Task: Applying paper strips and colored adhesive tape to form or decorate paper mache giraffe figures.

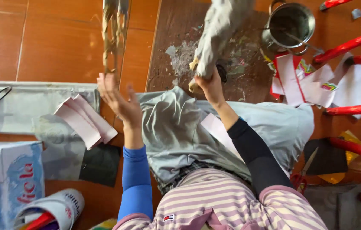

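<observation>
— What's the right hand (209, 83) doing, upper middle of the frame?
— Its fingers clasp the lower end of a grey wrapped bundle (216, 32) over the dark board (176, 38).
— And the left hand (118, 100)?
— Open, palm up, just under a hanging straw strand (113, 34). A metal pot (290, 24) sits upper right.

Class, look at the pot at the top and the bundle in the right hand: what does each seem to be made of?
The pot: metal, probably steel, judging by its grey shiny wall and rim. The bundle in the right hand: likely paper pasted over a core; its whitish surface is wrinkled, matte and blurred.
</observation>
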